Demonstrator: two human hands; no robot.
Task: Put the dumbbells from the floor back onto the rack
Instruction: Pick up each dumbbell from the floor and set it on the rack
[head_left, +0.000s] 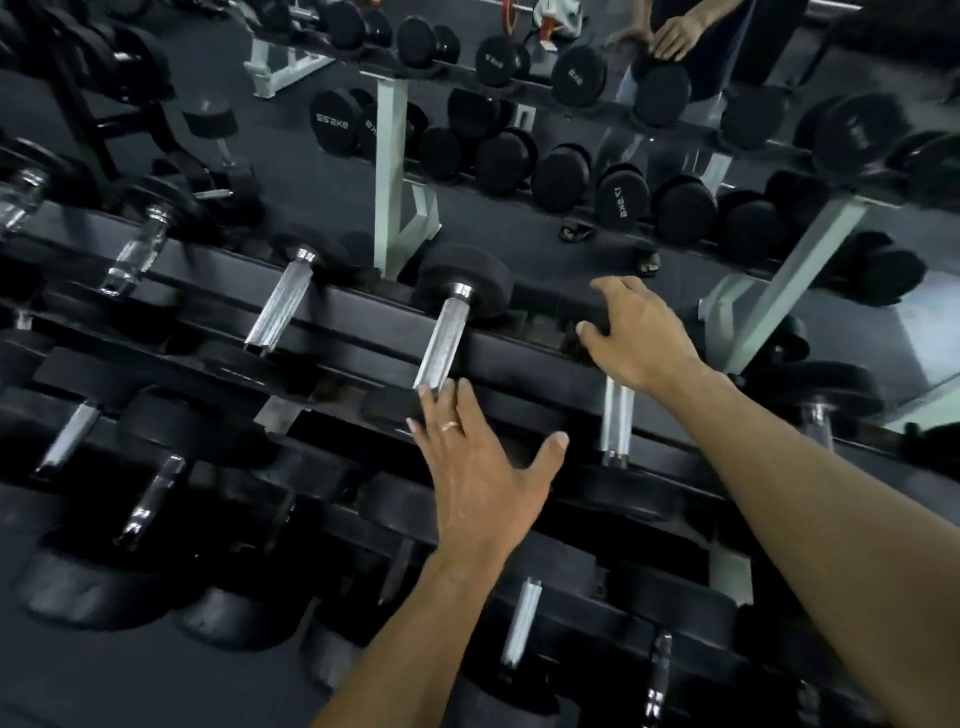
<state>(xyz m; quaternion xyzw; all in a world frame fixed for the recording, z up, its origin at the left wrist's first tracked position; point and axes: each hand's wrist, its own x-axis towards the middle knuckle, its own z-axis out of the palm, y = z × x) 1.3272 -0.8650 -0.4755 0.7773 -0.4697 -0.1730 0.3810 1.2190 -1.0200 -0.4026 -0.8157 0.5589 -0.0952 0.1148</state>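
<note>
- Our left hand (475, 462) is spread flat and holds nothing; its fingertips (431, 397) touch the near end of a dumbbell (447, 332) lying on the rack (519, 353).
- Our right hand (636, 332) curls loosely over the rail, gripping no weight.
- We should nudge it until it sits squarely, keeping fingers clear of the heads.

We're only making out mirrored "kg" weight markings on the reflected dumbbell ends (332, 123), digits too garbled.

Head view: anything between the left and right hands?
Head view: only bare black rack rail between left hand and right hand; no dumbbell handle there.
</note>
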